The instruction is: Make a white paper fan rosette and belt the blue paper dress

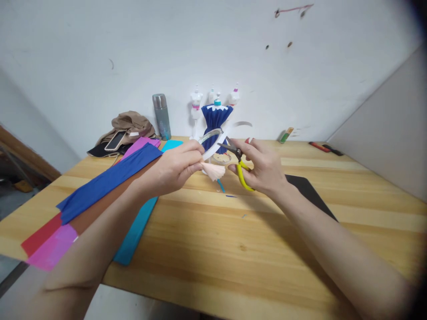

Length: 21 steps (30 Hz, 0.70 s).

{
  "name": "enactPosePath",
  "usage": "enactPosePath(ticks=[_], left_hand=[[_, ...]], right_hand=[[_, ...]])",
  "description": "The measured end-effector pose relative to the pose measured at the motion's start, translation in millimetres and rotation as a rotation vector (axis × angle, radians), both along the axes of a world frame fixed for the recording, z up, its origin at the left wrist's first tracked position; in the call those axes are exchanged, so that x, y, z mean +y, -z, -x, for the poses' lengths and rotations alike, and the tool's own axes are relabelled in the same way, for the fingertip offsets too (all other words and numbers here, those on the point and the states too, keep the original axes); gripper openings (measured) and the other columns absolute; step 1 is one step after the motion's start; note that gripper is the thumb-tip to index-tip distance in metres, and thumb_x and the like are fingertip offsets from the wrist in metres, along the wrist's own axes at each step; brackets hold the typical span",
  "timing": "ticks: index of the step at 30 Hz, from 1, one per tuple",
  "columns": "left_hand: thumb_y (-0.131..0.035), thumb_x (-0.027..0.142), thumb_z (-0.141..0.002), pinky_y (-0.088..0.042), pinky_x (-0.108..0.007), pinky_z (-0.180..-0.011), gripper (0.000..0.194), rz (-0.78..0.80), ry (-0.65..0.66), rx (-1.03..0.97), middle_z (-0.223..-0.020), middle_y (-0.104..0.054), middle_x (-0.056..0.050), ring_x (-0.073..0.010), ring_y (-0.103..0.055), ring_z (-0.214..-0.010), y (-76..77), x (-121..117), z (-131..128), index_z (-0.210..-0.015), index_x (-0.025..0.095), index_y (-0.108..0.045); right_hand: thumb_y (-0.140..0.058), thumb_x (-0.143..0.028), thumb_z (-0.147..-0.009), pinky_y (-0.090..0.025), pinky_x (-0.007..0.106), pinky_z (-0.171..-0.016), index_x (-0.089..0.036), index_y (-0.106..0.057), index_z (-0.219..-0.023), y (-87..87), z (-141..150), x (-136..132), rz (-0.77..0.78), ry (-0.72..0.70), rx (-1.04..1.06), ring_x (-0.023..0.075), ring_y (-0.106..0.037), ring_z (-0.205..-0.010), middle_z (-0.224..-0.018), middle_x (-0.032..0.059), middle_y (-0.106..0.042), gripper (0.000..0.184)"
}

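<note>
Yellow (bright) scissor handles

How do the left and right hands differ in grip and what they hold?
The left hand pinches pale pleated paper between thumb and fingers; the right hand holds yellow-handled scissors. The left hand's paper fans out; the right hand's scissors are open. Both are raised above the table.

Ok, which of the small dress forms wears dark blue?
The front form, with the teal neck band; the three forms behind it show no dark blue.
</note>
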State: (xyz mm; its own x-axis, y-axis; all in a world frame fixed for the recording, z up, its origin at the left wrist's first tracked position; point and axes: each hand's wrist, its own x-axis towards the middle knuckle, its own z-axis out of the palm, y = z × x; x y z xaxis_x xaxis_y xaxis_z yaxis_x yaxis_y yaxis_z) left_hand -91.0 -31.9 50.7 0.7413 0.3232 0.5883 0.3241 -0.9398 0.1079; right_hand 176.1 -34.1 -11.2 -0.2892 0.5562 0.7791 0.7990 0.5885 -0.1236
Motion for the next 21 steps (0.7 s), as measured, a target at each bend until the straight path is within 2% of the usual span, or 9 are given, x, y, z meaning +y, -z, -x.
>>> enactPosePath(ticks=[7,13,18,21], left_hand=[[-0.042,0.024,-0.101,-0.048,-0.027,-0.078,0.027,-0.018,-0.011,0.011,-0.093,-0.063,-0.007,-0.0165,-0.059,-0.086,0.1,0,0,-0.08,0.017,-0.058],[-0.043,0.02,-0.101,-0.047,-0.025,-0.078,0.026,-0.062,0.01,0.011,-0.092,-0.062,-0.007,-0.0154,-0.059,-0.086,-0.1,0,0,-0.08,0.017,-0.057],[-0.042,0.02,-0.1,-0.047,-0.025,-0.079,0.026,-0.002,-0.029,0.064,-0.094,-0.063,-0.007,-0.016,-0.059,-0.088,-2.2,-2,0,-0.08,0.017,-0.057],[-0.04,0.023,-0.1,-0.046,-0.026,-0.08,0.027,0.055,-0.049,0.105,-0.096,-0.062,-0.008,-0.0169,-0.058,-0.089,-4.7,-2,1,-0.081,0.017,-0.057]], right_hand=[[-0.059,-0.052,-0.089,-0.046,0.038,-0.064,-0.026,-0.062,-0.135,1.5,2,-1,-0.033,0.095,-0.039,0.0275,-0.061,-0.079,-0.093,0.0116,-0.065,0.053],[-0.059,-0.052,-0.092,-0.043,0.032,-0.058,-0.023,-0.063,-0.134,9.5,3,2,-0.035,0.09,-0.043,0.02,-0.061,-0.067,-0.087,0.009,-0.067,0.051],[-0.059,-0.054,-0.093,-0.04,0.028,-0.055,-0.022,-0.067,-0.13,18.5,1,6,-0.1,0.131,-0.056,0.0157,-0.058,-0.059,-0.08,0.0064,-0.068,0.049],[-0.057,-0.054,-0.095,-0.04,0.029,-0.054,-0.02,-0.068,-0.128,22.1,0,9,-0.112,0.083,-0.057,0.0159,-0.056,-0.058,-0.075,0.006,-0.067,0.049]])
